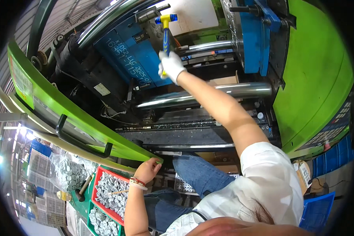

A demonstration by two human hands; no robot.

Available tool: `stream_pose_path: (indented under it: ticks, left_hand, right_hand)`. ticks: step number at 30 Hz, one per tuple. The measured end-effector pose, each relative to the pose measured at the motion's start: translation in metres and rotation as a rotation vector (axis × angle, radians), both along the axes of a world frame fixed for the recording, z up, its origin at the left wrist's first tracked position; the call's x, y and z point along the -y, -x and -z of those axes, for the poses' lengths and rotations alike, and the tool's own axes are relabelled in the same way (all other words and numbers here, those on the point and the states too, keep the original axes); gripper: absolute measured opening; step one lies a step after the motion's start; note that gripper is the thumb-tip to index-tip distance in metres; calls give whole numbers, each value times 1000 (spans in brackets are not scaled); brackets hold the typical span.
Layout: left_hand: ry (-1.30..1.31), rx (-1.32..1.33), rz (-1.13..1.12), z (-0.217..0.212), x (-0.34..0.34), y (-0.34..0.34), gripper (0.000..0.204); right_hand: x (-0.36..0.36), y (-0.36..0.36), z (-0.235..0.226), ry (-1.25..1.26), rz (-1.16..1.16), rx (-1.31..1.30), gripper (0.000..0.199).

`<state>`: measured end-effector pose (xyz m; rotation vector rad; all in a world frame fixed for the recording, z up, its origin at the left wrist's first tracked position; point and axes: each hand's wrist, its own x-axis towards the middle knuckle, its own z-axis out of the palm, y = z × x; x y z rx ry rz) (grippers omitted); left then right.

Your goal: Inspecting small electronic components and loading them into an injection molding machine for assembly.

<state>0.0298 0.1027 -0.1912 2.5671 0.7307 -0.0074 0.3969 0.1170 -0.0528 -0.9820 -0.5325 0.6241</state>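
- up inside the open bay of the green machine (314,78), the blue mould block (129,55) is the big thing being worked on, sitting behind the shiny steel tie bars (208,92). i'd keep any taps short and square on the metal, since there's not much swing room between the bars.
- down at the lower left, the green guard door (78,114) with its black handle (82,139) is slid open. left hand (146,170) is bare, fingers curled over the door's lower edge, a loose bracing hold, not carrying anything. good idea imo, steadies the reach.
- right hand (171,66) wears a white glove and the grip is wrapped fully closed round the lower end of the hammer handle. holding low like that gives reach but less control, so choking up a bit might help.
- the hammer (165,28) itself: yellow and blue handle, blue and yellow head, held upright with the head close to the top of the block. can't tell if it's touching.
- red tray (106,188) of small silvery parts sits below, well apart.
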Motion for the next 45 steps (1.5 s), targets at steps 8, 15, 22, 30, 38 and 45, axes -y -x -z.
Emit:
stream_pose_path:
  ticks: [8, 15, 22, 30, 38, 45]
  left_hand:
    - [21, 3, 16, -1, 5, -1, 27]
    - [23, 23, 0, 1, 2, -6, 26]
    - [54, 21, 6, 3, 3, -5, 26]
    - [36, 5, 17, 2, 1, -11, 28]
    - [115, -49, 7, -1, -1, -2, 30]
    - [139, -64, 28, -4, -4, -13, 31]
  right_hand:
    - [19, -30, -14, -117, 496, -13, 32]
    - [4, -22, 3, -78, 80, -12, 31]
    - [13, -36, -1, -132, 382, -12, 30]
    - [13, -39, 16, 58, 71, 157, 33]
    - [-26, -102, -11, -376, 484, -286, 22]
    - [-36, -94, 9, -22, -106, 11, 9]
